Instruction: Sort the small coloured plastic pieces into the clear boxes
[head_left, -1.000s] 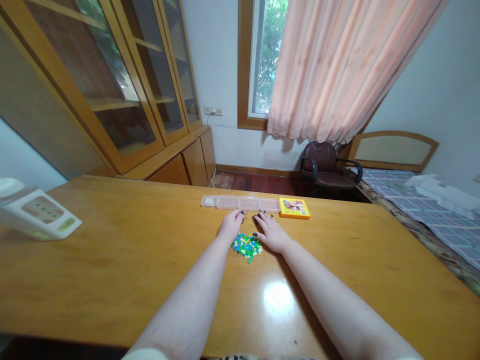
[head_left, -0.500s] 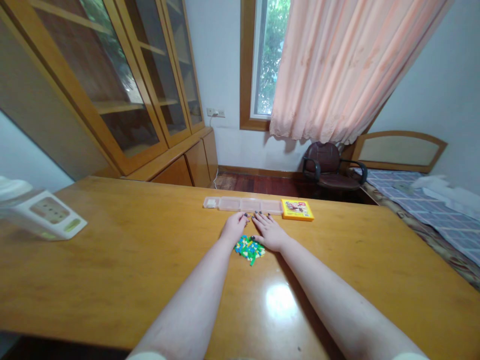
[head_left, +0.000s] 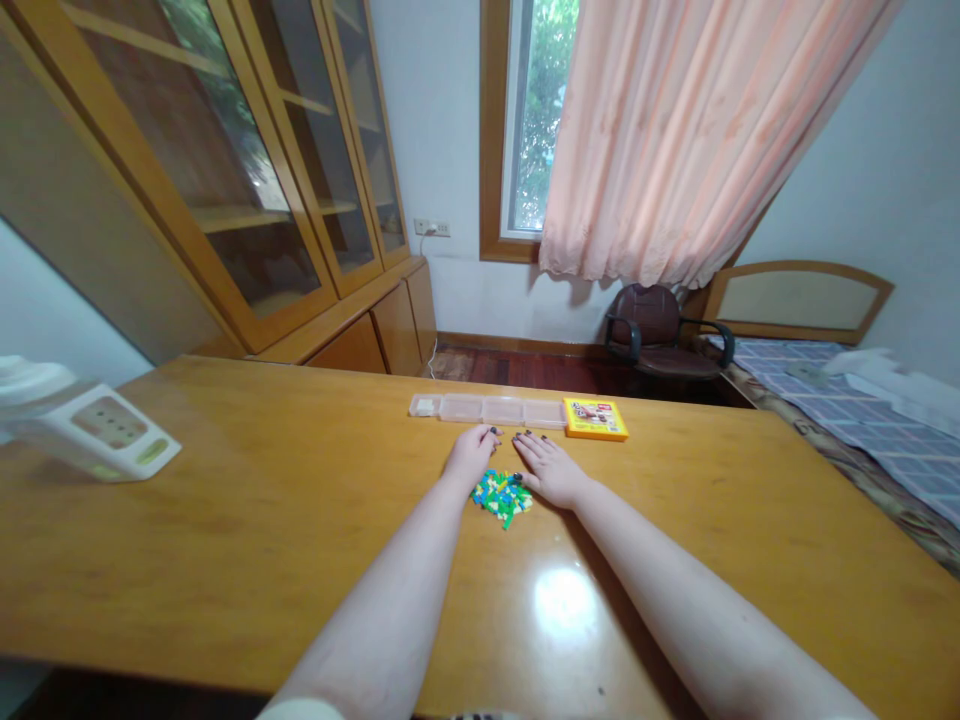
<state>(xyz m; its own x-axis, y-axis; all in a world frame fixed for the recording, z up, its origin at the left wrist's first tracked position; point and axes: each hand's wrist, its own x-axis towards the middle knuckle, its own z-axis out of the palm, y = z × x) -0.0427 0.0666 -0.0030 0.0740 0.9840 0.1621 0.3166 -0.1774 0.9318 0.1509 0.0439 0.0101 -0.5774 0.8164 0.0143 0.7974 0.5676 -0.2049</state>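
Note:
A loose pile of small green, blue, yellow and white pieces (head_left: pixel 501 499) lies on the wooden table (head_left: pixel 300 520). At the pile's upper left is my left hand (head_left: pixel 470 457), its fingers curled together; whatever they may hold is too small to make out. My right hand (head_left: pixel 551 470) rests palm down at the upper right of the pile, fingers spread, thumb at the edge of the pieces. Beyond both hands stretches a row of clear shallow trays (head_left: pixel 504 410); the leftmost has something whitish in it. A yellow box (head_left: pixel 595 419) with a printed picture touches the row's right end.
A white and clear plastic container (head_left: pixel 112 430) stands at the table's left. Behind the table are a glass-door cabinet (head_left: pixel 300 340), a dark office chair (head_left: pixel 652 330) and, to the right, a bed (head_left: pixel 847 390) with a checked cover.
My right hand has shifted slightly to the right, away from my left hand. My left hand has barely moved. The view has shifted a little.

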